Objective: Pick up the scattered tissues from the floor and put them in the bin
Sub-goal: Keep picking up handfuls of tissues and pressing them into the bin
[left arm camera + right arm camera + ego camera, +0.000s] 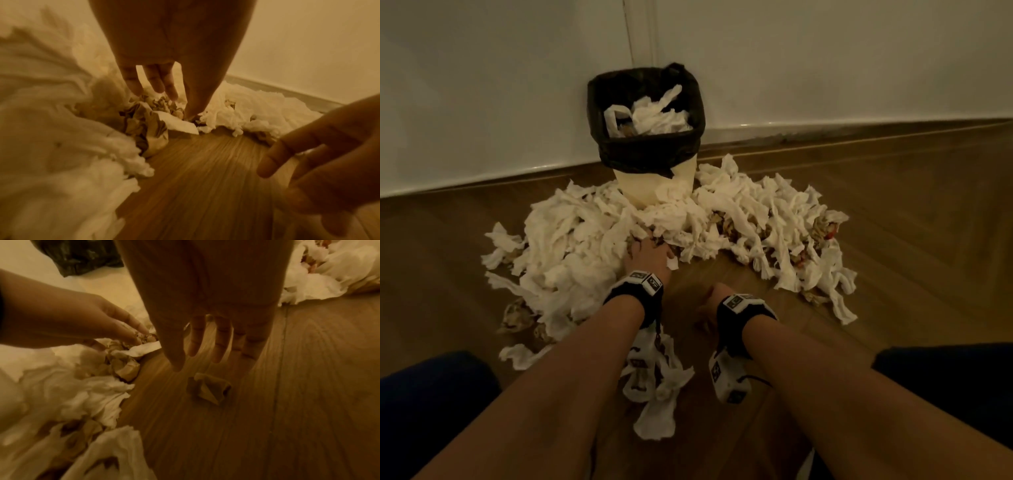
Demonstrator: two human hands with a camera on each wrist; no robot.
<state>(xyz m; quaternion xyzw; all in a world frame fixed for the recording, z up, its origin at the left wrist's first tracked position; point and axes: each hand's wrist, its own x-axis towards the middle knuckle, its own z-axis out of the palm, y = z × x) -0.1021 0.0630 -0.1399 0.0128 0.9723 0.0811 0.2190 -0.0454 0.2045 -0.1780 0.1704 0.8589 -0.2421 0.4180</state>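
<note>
Tissues (571, 240) heaped around the bin (647, 116) at twelve o'clock.
Left hand (649, 253) fingers spread, touching crumpled tissues; right hand (709, 305) spread over bare floor (893, 274).

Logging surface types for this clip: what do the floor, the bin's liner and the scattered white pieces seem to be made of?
Floor: wood or wood-look laminate, smooth, with visible grain and plank seams. Bin liner: thin black plastic film, glossy and wrinkled, folded over the rim. White pieces: soft tissue paper, matte and crumpled, with torn edges.
</note>
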